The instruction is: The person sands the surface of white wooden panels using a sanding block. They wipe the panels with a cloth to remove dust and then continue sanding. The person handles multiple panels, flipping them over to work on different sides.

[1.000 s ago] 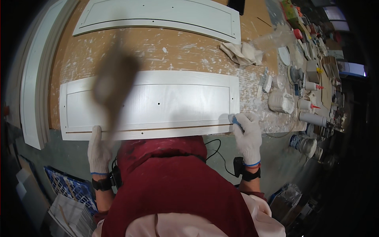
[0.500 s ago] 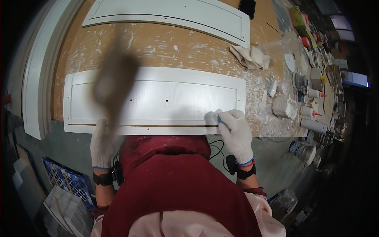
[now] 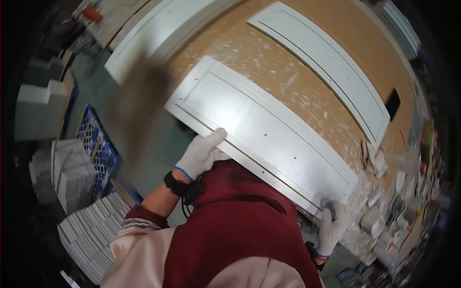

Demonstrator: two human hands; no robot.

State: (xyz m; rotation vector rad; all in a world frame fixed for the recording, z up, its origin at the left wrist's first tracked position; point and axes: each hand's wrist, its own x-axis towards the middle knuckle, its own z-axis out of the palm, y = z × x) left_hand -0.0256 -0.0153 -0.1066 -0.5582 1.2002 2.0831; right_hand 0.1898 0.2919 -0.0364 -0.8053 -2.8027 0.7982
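A long white panel (image 3: 259,126) with a recessed field, a groove along its near edge and several small dark holes lies on the brown table, in front of my maroon apron. My left hand (image 3: 202,152), in a white knitted glove, grips its near edge, thumb on top and the other fingers hidden below. At the panel's right near corner is my right hand (image 3: 334,223), also gloved. Its fingers are closed around a small dark item (image 3: 328,206) resting against the panel's surface; its kind is unclear.
Beyond lies a second white panel (image 3: 331,72), with a black flat device (image 3: 392,104) and a crumpled cloth (image 3: 374,161) by its right end. Bottles and tubs crowd the right side. White boards (image 3: 98,233) are stacked beside a blue plastic crate (image 3: 103,151) on the left. A brown blur (image 3: 144,96) covers part of the view.
The view has turned left, so table and panels now appear slanted down to the right. My left hand has come farther along the near edge. The right stays near the panel's right corner.
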